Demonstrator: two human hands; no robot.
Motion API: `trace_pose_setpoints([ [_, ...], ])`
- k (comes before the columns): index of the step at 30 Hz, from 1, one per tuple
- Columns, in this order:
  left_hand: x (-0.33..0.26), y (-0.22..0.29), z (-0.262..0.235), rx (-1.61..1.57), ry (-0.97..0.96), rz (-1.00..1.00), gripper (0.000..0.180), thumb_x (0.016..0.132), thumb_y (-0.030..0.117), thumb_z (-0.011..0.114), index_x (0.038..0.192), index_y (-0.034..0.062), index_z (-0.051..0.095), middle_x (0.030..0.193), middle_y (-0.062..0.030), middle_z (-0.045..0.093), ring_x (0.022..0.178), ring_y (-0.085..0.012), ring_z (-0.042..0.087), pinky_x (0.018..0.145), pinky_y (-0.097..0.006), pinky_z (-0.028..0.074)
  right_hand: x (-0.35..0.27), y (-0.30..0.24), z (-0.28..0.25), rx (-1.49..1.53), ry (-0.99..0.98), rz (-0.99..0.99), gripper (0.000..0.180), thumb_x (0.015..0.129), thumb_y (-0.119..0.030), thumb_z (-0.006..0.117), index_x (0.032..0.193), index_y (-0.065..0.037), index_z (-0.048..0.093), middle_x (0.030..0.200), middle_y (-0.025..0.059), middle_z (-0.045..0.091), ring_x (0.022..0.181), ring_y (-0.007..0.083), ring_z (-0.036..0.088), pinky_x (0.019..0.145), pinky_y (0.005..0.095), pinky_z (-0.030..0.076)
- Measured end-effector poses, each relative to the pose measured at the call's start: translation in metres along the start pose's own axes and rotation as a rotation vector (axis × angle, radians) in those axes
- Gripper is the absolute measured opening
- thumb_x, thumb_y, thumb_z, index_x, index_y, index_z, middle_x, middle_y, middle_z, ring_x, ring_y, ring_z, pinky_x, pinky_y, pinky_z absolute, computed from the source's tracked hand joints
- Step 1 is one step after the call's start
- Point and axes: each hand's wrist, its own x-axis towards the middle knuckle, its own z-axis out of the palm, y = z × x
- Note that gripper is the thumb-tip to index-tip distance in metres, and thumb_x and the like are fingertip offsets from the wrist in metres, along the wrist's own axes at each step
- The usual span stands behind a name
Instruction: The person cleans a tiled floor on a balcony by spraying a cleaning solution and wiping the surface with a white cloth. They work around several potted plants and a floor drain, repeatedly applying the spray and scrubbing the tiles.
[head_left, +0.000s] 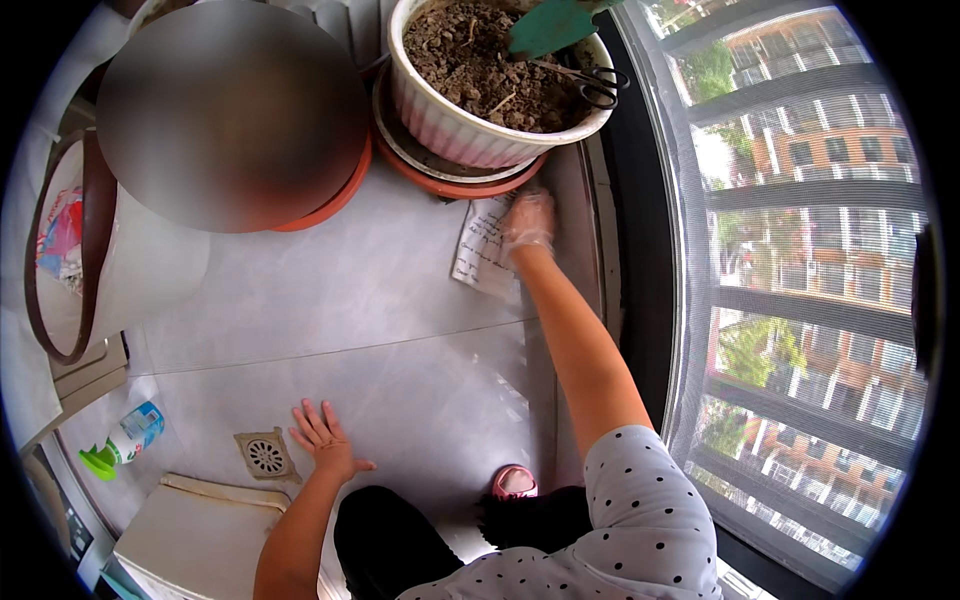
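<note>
A white paper sheet with handwritten lines (483, 246) lies flat on the grey tiled floor (400, 340), just in front of the big pots and close to the window wall. The right hand (527, 222), covered with a thin transparent glove, reaches forward and rests on the right edge of this sheet; the fingers are bent down on the paper, but I cannot tell if they really pinch it. The left hand (325, 440) is bare, opened flat with the fingers spread, and presses on the floor near the person's knee, holding nothing.

Just behind the sheet stands a white ribbed ceramic pot full of brown soil (480, 80) on an orange round saucer (455, 180). A green trowel blade (550, 25) and black scissors (595, 85) lie on the soil. Beside the left hand there is a square metal floor drain (265, 455), and further left a small spray bottle with a green trigger (125, 440) lies on the floor.
</note>
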Motion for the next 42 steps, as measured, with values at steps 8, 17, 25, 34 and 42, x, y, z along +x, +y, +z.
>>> trace_pose_setpoints([
  [8, -0.001, -0.002, 0.003, 0.009, 0.010, 0.003, 0.149, 0.039, 0.048, 0.084, 0.133, -0.0034, -0.019, 0.136, -0.0324, -0.023, 0.126, -0.0469, -0.024, 0.097, -0.062, -0.010, -0.032, -0.007, -0.027, -0.168, 0.102, -0.183, 0.020, 0.079, -0.019, 0.050, 0.092, -0.010, 0.062, 0.091, 0.0059, 0.061, 0.089, 0.0211, 0.056, 0.076, 0.0337, 0.039],
  [17, 0.000, -0.007, 0.010, 0.033, 0.042, 0.021, 0.150, 0.038, 0.051, 0.083, 0.133, -0.0047, -0.018, 0.136, -0.0334, -0.023, 0.125, -0.0483, -0.023, 0.097, -0.063, -0.008, -0.026, 0.008, -0.026, 0.078, 0.006, -0.104, 0.015, 0.081, -0.015, 0.047, 0.087, -0.010, 0.059, 0.085, 0.0057, 0.058, 0.080, 0.0202, 0.057, 0.072, 0.0319, 0.042],
  [25, 0.000, -0.001, 0.003, 0.036, 0.016, 0.015, 0.149, 0.039, 0.052, 0.083, 0.133, -0.0048, -0.018, 0.136, -0.0334, -0.022, 0.126, -0.0489, -0.022, 0.097, -0.063, -0.008, -0.120, 0.008, 0.010, -0.129, 0.229, -0.159, 0.031, 0.085, -0.019, 0.041, 0.108, -0.003, 0.055, 0.107, 0.0146, 0.054, 0.107, 0.0300, 0.045, 0.100, 0.0422, 0.025],
  [34, -0.002, -0.007, 0.003, -0.016, 0.028, 0.033, 0.149, 0.040, 0.049, 0.084, 0.133, -0.0027, -0.020, 0.136, -0.0326, -0.024, 0.125, -0.0487, -0.024, 0.097, -0.063, -0.009, -0.101, -0.024, -0.045, 0.113, 0.288, 0.024, 0.032, 0.082, -0.018, 0.045, 0.097, 0.009, 0.054, 0.108, 0.0224, 0.049, 0.104, 0.0351, 0.042, 0.095, 0.0407, 0.030],
  [42, -0.001, -0.001, 0.002, -0.015, 0.019, 0.026, 0.149, 0.040, 0.050, 0.084, 0.134, -0.0027, -0.019, 0.136, -0.0321, -0.023, 0.126, -0.0480, -0.023, 0.096, -0.063, -0.009, -0.100, -0.064, -0.053, 0.936, 0.386, -0.101, 0.033, 0.079, -0.022, 0.053, 0.096, 0.007, 0.051, 0.110, 0.0254, 0.049, 0.111, 0.0429, 0.042, 0.100, 0.0446, 0.031],
])
